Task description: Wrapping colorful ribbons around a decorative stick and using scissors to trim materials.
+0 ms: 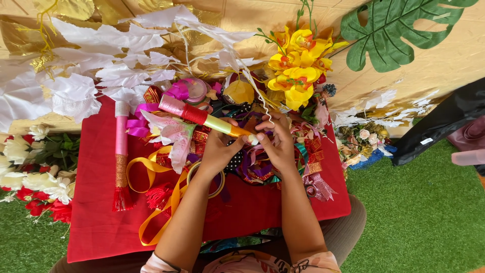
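Note:
My left hand (218, 147) grips a long decorated stick (202, 117) wrapped in pink, red and pale green bands with an orange end, held slanting up to the left. A pink-white fabric lily (174, 135) hangs from the stick. My right hand (277, 136) pinches the stick's tip near the orange end, fingers closed on it. Both hands hover over a heap of coloured ribbons (283, 167) on a red cloth (96, 217).
A second pink stick with a red tassel (120, 156) lies at the left of the cloth, beside a yellow ribbon (151, 202) and a tape ring (218, 188). Yellow artificial orchids (295, 65), white leaves (91, 65) and flower bunches (35, 187) surround it on green turf (424, 212).

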